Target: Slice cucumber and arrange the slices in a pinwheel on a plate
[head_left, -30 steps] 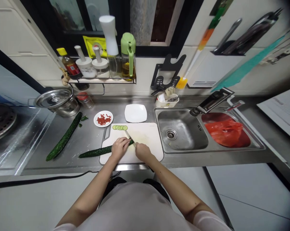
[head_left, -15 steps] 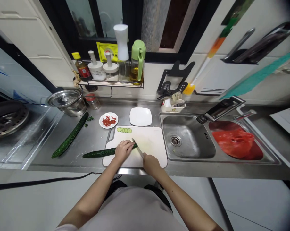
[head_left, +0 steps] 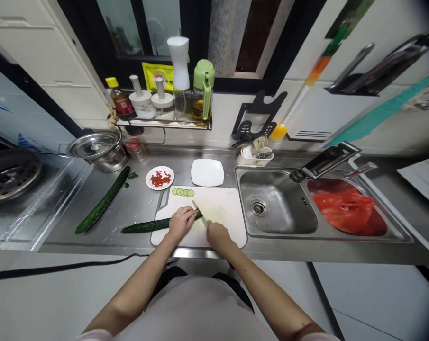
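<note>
A long dark green cucumber [head_left: 145,227] lies across the left part of the white cutting board [head_left: 230,208], its far end sticking out past the board's left edge. My left hand [head_left: 181,222] is closed over the cucumber near its right end. In my right hand [head_left: 218,235] is a knife [head_left: 199,212], its blade slanting up and left across the cucumber close to my left fingertips. The handle is hidden in my fist. A short row of overlapping cucumber slices [head_left: 183,192] rests at the board's upper left.
Behind the board stand a plate of chopped red pieces [head_left: 160,178] and a white square plate [head_left: 207,172]. Another cucumber [head_left: 104,201] lies at left by a steel pot [head_left: 99,150]. To the right is a double sink [head_left: 278,232] with a red plastic bag [head_left: 344,208].
My right hand and the knife have shifted slightly left and up along the cucumber. The left hand keeps its place on the cucumber.
</note>
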